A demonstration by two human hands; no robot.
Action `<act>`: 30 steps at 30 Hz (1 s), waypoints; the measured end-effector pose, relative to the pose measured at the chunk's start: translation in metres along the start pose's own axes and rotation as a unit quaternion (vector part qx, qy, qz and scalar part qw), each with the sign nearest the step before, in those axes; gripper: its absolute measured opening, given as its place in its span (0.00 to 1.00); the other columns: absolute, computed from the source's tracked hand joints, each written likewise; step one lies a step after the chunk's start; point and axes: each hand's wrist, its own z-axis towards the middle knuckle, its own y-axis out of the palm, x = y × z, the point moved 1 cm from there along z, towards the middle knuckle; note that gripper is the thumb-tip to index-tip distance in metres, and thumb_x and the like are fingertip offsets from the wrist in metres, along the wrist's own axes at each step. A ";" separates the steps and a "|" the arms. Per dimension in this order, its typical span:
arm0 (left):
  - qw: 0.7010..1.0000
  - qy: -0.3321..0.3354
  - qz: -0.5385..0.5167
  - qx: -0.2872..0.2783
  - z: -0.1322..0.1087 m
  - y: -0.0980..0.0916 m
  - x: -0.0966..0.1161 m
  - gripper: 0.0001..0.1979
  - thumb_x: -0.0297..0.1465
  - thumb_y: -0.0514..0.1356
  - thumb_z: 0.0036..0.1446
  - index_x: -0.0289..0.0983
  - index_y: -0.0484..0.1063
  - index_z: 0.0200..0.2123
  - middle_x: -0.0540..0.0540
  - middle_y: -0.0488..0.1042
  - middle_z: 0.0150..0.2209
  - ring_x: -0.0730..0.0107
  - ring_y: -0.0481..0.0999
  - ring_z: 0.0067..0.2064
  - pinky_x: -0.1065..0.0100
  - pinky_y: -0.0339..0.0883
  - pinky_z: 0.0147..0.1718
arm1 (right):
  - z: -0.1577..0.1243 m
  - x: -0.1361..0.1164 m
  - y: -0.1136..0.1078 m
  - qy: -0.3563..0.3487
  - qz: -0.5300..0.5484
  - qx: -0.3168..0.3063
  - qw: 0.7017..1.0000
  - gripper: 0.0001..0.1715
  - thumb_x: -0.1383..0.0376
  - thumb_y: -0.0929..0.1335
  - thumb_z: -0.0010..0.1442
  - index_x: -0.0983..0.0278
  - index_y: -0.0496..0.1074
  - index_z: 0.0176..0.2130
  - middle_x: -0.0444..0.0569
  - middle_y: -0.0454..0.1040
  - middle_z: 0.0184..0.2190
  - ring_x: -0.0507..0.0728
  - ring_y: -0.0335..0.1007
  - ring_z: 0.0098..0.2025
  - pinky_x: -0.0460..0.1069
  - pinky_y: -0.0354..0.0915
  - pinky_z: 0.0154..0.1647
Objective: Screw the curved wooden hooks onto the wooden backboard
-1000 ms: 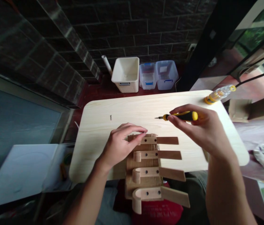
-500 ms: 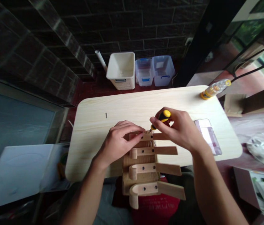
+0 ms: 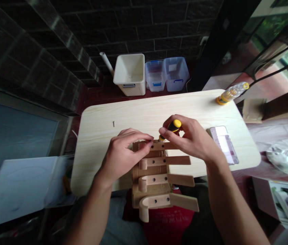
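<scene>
A wooden rack (image 3: 156, 180) with several hooked pegs lies at the near edge of a pale wooden table (image 3: 133, 115) and overhangs onto my lap. My left hand (image 3: 123, 156) pinches the top peg of the rack, fingers closed on it. My right hand (image 3: 192, 139) grips a yellow and black screwdriver (image 3: 172, 126), held nearly upright with its tip down on the top peg, right beside my left fingertips.
A single small screw (image 3: 113, 123) lies on the table's left part. A phone (image 3: 223, 143) lies at the right, and a yellow-capped clear bottle (image 3: 230, 93) at the far right corner. A white bin (image 3: 130, 73) and two clear boxes (image 3: 165, 73) stand on the floor beyond.
My right hand has swung the screwdriver from level above the table to nearly upright and brought its tip down onto the top peg. The left hand has stayed on the peg.
</scene>
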 end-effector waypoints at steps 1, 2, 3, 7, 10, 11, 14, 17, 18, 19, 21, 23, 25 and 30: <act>1.000 -0.004 0.000 0.004 0.000 -0.001 0.001 0.06 0.32 0.65 0.56 0.42 0.80 0.38 0.48 0.81 0.38 0.64 0.80 0.42 0.64 0.74 0.46 | 0.000 -0.001 0.001 0.001 0.009 -0.008 1.000 0.23 0.47 0.65 0.64 0.65 0.73 0.37 0.46 0.73 0.29 0.51 0.66 0.31 0.44 0.59 0.29; 1.000 -0.009 0.002 0.007 0.000 -0.001 0.002 0.06 0.31 0.65 0.56 0.42 0.79 0.39 0.48 0.81 0.38 0.64 0.80 0.42 0.65 0.74 0.46 | -0.001 -0.001 0.002 0.003 0.017 -0.016 1.000 0.23 0.47 0.65 0.64 0.65 0.73 0.38 0.45 0.73 0.29 0.51 0.66 0.31 0.44 0.59 0.29; 1.000 -0.013 0.003 0.011 0.000 -0.002 0.003 0.06 0.31 0.65 0.56 0.42 0.79 0.38 0.48 0.81 0.38 0.64 0.80 0.42 0.65 0.74 0.46 | -0.001 -0.001 0.002 0.007 0.023 -0.023 0.999 0.23 0.47 0.66 0.64 0.65 0.73 0.40 0.45 0.73 0.29 0.51 0.66 0.30 0.44 0.59 0.29; 1.000 -0.012 0.009 0.019 -0.001 -0.004 0.001 0.05 0.30 0.64 0.56 0.41 0.79 0.37 0.48 0.81 0.38 0.65 0.79 0.42 0.66 0.73 0.47 | 0.001 0.003 0.003 0.016 0.023 -0.008 1.000 0.21 0.50 0.65 0.65 0.64 0.72 0.45 0.45 0.74 0.31 0.50 0.66 0.31 0.44 0.60 0.30; 1.000 0.006 0.019 0.008 -0.002 -0.003 0.000 0.04 0.29 0.65 0.56 0.41 0.79 0.37 0.48 0.81 0.38 0.65 0.79 0.41 0.65 0.72 0.46 | 0.002 0.005 0.003 0.010 0.009 -0.008 1.000 0.16 0.56 0.65 0.65 0.64 0.72 0.45 0.46 0.75 0.32 0.51 0.67 0.32 0.45 0.60 0.33; 1.000 0.013 0.027 0.001 -0.002 -0.003 0.000 0.04 0.29 0.65 0.56 0.41 0.79 0.36 0.48 0.81 0.37 0.65 0.79 0.41 0.64 0.72 0.46 | 0.003 0.005 0.003 0.008 0.006 -0.013 1.000 0.14 0.57 0.66 0.64 0.64 0.73 0.44 0.46 0.75 0.32 0.51 0.67 0.32 0.45 0.61 0.33; 0.997 0.032 0.060 -0.021 -0.002 -0.001 -0.001 0.05 0.28 0.65 0.55 0.41 0.79 0.36 0.48 0.81 0.36 0.65 0.78 0.41 0.62 0.70 0.48 | 0.003 0.006 0.002 0.014 0.002 -0.029 0.999 0.11 0.61 0.66 0.61 0.64 0.73 0.42 0.46 0.76 0.31 0.51 0.68 0.32 0.46 0.60 0.33; 0.995 0.040 0.087 -0.041 -0.002 0.001 0.000 0.05 0.27 0.66 0.54 0.42 0.79 0.35 0.49 0.81 0.36 0.65 0.77 0.41 0.61 0.68 0.50 | 0.002 0.007 0.002 0.024 0.000 -0.035 0.999 0.09 0.63 0.67 0.60 0.64 0.73 0.40 0.46 0.76 0.30 0.51 0.68 0.31 0.46 0.60 0.33; 0.994 0.040 0.094 -0.047 -0.001 0.001 0.000 0.05 0.27 0.66 0.54 0.42 0.79 0.35 0.49 0.81 0.35 0.65 0.77 0.41 0.60 0.68 0.50 | 0.001 0.007 0.002 0.026 0.000 -0.035 0.999 0.09 0.63 0.67 0.60 0.64 0.73 0.40 0.46 0.76 0.30 0.51 0.68 0.30 0.46 0.60 0.33; 0.993 0.040 0.101 -0.053 -0.001 0.002 0.000 0.05 0.28 0.66 0.54 0.42 0.79 0.35 0.49 0.80 0.35 0.65 0.77 0.40 0.60 0.67 0.50 | 0.001 0.007 0.002 0.027 0.000 -0.035 0.999 0.09 0.63 0.67 0.60 0.64 0.73 0.40 0.46 0.76 0.29 0.51 0.68 0.30 0.46 0.60 0.32; 0.991 0.036 0.113 -0.062 -0.001 0.004 0.001 0.05 0.28 0.65 0.54 0.42 0.79 0.34 0.49 0.80 0.35 0.65 0.77 0.40 0.60 0.67 0.51 | 0.001 0.007 0.002 0.029 0.001 -0.033 0.999 0.09 0.63 0.66 0.59 0.64 0.73 0.40 0.45 0.76 0.29 0.51 0.67 0.30 0.46 0.60 0.32; 0.990 0.029 0.124 -0.065 -0.001 0.006 0.000 0.04 0.28 0.65 0.54 0.42 0.79 0.34 0.50 0.80 0.35 0.65 0.76 0.40 0.60 0.66 0.51 | 0.000 0.008 0.002 0.029 0.001 -0.034 0.999 0.09 0.64 0.66 0.59 0.64 0.73 0.40 0.45 0.76 0.29 0.51 0.67 0.29 0.46 0.59 0.32; 0.989 0.022 0.134 -0.064 0.000 0.008 0.000 0.04 0.28 0.65 0.53 0.42 0.78 0.34 0.50 0.80 0.35 0.65 0.76 0.40 0.61 0.65 0.52 | 0.000 0.008 0.001 0.027 0.001 -0.035 0.999 0.09 0.65 0.66 0.59 0.64 0.73 0.40 0.45 0.76 0.29 0.50 0.67 0.29 0.45 0.59 0.32; 0.987 0.011 0.142 -0.072 0.000 0.014 -0.003 0.02 0.29 0.65 0.54 0.42 0.78 0.33 0.50 0.80 0.35 0.65 0.76 0.40 0.61 0.65 0.51 | 0.000 0.010 -0.001 0.008 -0.011 -0.027 1.000 0.09 0.65 0.65 0.59 0.65 0.73 0.39 0.45 0.76 0.30 0.50 0.66 0.29 0.46 0.58 0.32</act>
